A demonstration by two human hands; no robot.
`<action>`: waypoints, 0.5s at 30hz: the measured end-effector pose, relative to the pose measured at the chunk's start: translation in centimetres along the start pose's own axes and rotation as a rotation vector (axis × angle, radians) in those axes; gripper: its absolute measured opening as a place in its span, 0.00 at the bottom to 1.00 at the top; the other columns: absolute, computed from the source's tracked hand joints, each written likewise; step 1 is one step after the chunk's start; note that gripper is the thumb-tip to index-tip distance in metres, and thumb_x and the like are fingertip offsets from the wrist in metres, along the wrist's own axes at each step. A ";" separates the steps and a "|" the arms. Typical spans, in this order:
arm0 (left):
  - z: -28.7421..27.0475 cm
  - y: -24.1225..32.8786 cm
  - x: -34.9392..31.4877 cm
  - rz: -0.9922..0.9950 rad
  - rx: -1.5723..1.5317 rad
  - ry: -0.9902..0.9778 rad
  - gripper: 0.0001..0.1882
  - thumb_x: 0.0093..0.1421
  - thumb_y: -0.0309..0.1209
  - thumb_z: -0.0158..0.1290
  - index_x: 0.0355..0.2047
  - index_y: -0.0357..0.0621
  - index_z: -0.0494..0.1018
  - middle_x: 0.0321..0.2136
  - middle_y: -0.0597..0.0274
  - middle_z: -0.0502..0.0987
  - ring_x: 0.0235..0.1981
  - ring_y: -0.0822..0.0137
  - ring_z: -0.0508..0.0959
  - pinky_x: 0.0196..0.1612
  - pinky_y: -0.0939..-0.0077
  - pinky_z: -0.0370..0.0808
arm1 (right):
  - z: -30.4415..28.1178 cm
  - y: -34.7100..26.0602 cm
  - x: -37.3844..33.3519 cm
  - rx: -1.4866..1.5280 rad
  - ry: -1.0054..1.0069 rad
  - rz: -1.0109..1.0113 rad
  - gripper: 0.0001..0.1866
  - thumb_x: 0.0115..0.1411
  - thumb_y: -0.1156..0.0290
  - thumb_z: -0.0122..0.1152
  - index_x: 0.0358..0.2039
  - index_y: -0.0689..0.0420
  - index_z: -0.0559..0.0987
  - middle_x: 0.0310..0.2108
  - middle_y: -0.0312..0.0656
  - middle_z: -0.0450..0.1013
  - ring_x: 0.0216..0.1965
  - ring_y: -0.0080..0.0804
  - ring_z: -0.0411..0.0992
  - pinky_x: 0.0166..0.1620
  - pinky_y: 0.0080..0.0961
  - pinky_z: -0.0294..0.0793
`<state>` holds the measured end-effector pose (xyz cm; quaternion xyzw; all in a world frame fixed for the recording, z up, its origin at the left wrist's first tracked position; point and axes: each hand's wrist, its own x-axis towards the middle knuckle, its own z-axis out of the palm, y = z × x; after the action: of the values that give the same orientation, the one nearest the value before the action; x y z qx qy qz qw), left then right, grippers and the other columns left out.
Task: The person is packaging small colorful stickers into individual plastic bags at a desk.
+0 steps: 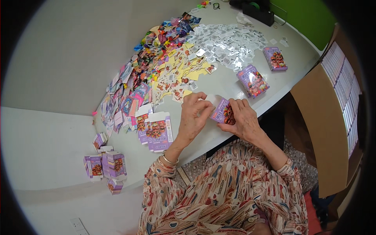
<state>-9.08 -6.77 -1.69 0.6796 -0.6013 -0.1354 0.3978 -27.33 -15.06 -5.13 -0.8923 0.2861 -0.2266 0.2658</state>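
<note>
Near the table's front edge, my right hand grips a small purple carton with cartoon figures printed on it. The fingers lie over its far side and the thumb is below. A pale flap stands up at its left end. My left hand is closed there, thumb and index finger pinched at the flap. Beyond my right hand are two more filled-out purple cartons, a nearer one and a farther one. Left of my left hand, several flat unfolded cartons overlap on the table.
White printed packets form a wide heap at the back. Beside it spread yellow-backed picture cards, colourful small toys and bagged pieces. Several purple cartons sit at the far left. A tape dispenser stands behind; a large cardboard box is at right.
</note>
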 end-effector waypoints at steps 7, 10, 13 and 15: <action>-3.0 2.1 0.4 -0.406 -0.805 0.029 0.03 0.57 0.22 0.56 0.30 0.35 0.76 0.42 0.63 0.73 0.42 0.70 0.73 0.51 0.74 0.66 | 0.9 1.0 -0.4 0.102 0.119 -0.067 0.38 0.41 0.54 0.72 0.46 0.64 0.66 0.36 0.48 0.67 0.39 0.45 0.65 0.42 0.36 0.70; -2.4 2.1 -0.2 -0.353 -0.708 0.009 0.03 0.57 0.22 0.55 0.32 0.36 0.77 0.42 0.63 0.74 0.43 0.69 0.73 0.50 0.74 0.66 | 1.0 0.7 -0.5 0.095 0.105 -0.054 0.38 0.41 0.54 0.72 0.46 0.64 0.66 0.36 0.48 0.67 0.39 0.45 0.65 0.42 0.36 0.70; -0.8 2.0 -0.7 -0.107 -0.241 0.004 0.05 0.58 0.22 0.55 0.34 0.36 0.78 0.43 0.62 0.74 0.44 0.68 0.73 0.51 0.74 0.66 | 1.1 0.2 -0.6 0.072 0.081 -0.034 0.38 0.40 0.54 0.72 0.46 0.64 0.66 0.36 0.48 0.68 0.38 0.45 0.66 0.41 0.36 0.70; -0.6 1.8 -0.7 0.084 0.118 -0.001 0.06 0.58 0.22 0.54 0.35 0.35 0.78 0.44 0.61 0.74 0.45 0.68 0.73 0.51 0.74 0.66 | 1.2 0.4 -0.8 0.065 0.094 -0.037 0.39 0.40 0.53 0.72 0.46 0.64 0.66 0.36 0.48 0.68 0.38 0.45 0.66 0.41 0.36 0.70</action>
<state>-10.15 -5.85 -0.26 0.6761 -0.6364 -0.0833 0.3619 -27.42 -14.44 -6.51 -0.8766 0.2743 -0.2825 0.2766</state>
